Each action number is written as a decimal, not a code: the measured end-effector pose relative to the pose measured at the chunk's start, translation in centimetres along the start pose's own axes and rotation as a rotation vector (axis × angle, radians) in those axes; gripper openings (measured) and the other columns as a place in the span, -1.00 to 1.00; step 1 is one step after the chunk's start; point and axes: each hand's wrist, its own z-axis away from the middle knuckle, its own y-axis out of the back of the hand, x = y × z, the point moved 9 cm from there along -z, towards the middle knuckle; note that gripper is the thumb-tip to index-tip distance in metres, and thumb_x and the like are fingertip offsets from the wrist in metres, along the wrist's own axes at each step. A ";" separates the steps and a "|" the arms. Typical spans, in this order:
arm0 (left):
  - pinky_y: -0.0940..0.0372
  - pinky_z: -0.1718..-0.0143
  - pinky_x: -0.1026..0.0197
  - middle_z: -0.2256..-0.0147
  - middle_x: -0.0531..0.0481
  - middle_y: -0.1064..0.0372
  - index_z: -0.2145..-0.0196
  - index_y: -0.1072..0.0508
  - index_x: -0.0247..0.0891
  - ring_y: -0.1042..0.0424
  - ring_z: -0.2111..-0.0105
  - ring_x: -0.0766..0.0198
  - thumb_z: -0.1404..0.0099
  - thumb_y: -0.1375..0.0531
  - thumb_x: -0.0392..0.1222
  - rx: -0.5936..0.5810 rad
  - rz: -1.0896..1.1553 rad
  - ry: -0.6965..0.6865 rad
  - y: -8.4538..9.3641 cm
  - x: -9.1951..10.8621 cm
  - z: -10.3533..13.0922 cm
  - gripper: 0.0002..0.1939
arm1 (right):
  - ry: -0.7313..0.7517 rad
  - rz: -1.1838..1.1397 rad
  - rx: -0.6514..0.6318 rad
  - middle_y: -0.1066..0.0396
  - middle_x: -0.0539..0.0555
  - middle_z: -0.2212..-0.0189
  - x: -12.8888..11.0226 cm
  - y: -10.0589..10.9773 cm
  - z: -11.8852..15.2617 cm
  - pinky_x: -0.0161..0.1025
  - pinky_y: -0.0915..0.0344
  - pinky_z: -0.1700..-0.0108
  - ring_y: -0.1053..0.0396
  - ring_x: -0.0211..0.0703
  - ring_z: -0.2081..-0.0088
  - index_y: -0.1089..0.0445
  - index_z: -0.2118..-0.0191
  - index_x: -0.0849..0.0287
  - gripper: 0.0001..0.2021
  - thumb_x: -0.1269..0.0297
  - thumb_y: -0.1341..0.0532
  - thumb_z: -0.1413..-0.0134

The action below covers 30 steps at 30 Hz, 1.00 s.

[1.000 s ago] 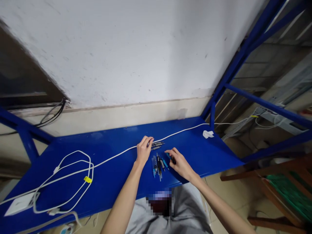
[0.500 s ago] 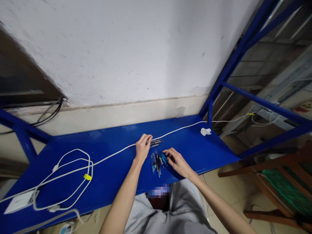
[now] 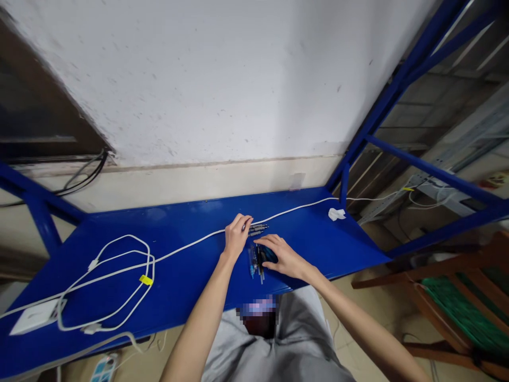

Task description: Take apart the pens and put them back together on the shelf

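Observation:
Several grey and black pens (image 3: pixel 259 228) lie side by side on the blue table (image 3: pixel 178 223), next to the white cable. My left hand (image 3: pixel 237 233) is at their left end, fingers pinched round a dark pen that barely shows. Nearer the table's front edge lies a second group of pens (image 3: pixel 254 261), some clear with blue parts, some black. My right hand (image 3: pixel 280 255) reaches over the right side of this group, thumb and fingers apart around it, and partly covers the blue pens there.
A white cable (image 3: pixel 191 244) crosses the table, with a looped cable and yellow tag (image 3: pixel 146 279) at the left. A white box (image 3: pixel 35 317) sits at the left end, crumpled tissue (image 3: pixel 336 214) at the right. Blue frame posts rise at both sides; a wooden chair (image 3: pixel 457 307) stands right.
My right hand has moved left and slightly up, over the nearer pens. My left hand stays at the far pens, shifted slightly right as the view moved.

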 end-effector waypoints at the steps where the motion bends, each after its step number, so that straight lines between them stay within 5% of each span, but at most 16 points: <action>1: -0.30 0.28 0.30 0.28 -0.04 -0.46 0.13 -0.55 -0.22 -0.44 0.36 0.35 -0.53 -0.09 -0.08 0.003 -0.004 0.001 0.0 0.0 0.0 -0.73 | 0.012 0.025 -0.030 -0.30 0.17 -0.22 -0.3 -0.4 -0.3 0.12 -0.18 -0.28 -0.19 0.13 -0.25 -0.17 -0.37 -0.05 -0.28 0.31 -0.39 -0.13; 8: -0.30 0.29 0.30 0.27 -0.04 -0.48 0.14 -0.55 -0.22 -0.46 0.36 0.35 -0.52 -0.09 -0.08 0.014 -0.017 0.000 0.1 -0.2 0.0 -0.74 | -0.030 0.077 -0.039 -0.25 0.21 -0.28 0.5 -0.2 -0.4 0.19 -0.12 -0.32 -0.13 0.18 -0.32 -0.14 -0.38 -0.03 -0.20 0.26 -0.45 -0.07; 15: -0.31 0.27 0.30 0.27 -0.05 -0.49 0.13 -0.55 -0.23 -0.47 0.34 0.34 -0.52 -0.10 -0.08 -0.001 -0.019 -0.029 -0.4 0.0 -0.1 -0.73 | -0.075 0.044 -0.175 -0.01 0.29 -0.43 1.3 -1.9 0.8 0.31 0.11 -0.42 0.13 0.31 -0.46 0.13 -0.49 -0.02 0.21 0.15 -0.58 0.20; 30: -0.30 0.27 0.32 0.25 -0.03 -0.49 0.14 -0.55 -0.23 -0.48 0.33 0.36 -0.52 -0.10 -0.10 -0.019 -0.037 -0.009 -0.6 -0.1 0.0 -0.75 | -0.071 0.061 -0.184 -0.02 0.29 -0.39 1.3 -2.9 -0.1 0.32 0.23 -0.44 0.06 0.25 -0.43 0.14 -0.49 0.04 0.10 0.20 -0.48 0.08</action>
